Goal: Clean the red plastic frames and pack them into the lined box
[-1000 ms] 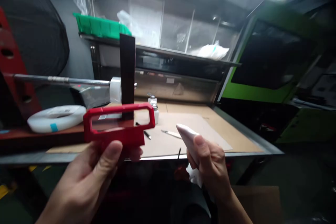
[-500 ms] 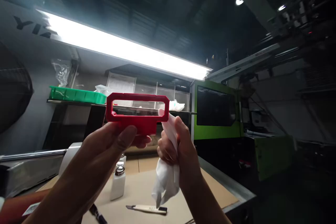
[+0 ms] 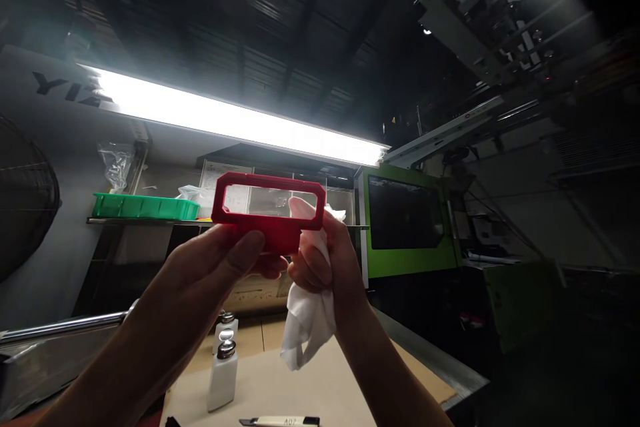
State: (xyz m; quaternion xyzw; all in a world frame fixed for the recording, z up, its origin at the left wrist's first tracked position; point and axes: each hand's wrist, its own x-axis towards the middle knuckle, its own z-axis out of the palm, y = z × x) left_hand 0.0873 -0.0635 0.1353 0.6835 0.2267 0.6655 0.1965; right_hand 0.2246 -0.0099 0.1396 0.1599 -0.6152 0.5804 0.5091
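Left hand (image 3: 220, 263) grips red rectangular frame (image 3: 269, 210) by its lower edge, held up near centre of view, window opening facing the camera. Right hand (image 3: 323, 267), at 3 o'clock of the left, bunches a white cloth (image 3: 306, 320); cloth tip pokes into the frame's opening at its right end, rest hangs below the fist. Below, on the surface (image 3: 300, 383): two white pump bottles (image 3: 221, 363) at 7 o'clock, utility knife (image 3: 280, 421) at 6. Green bin (image 3: 145, 207) on shelf at 9 o'clock. Green machine (image 3: 407, 223) at 3 o'clock.
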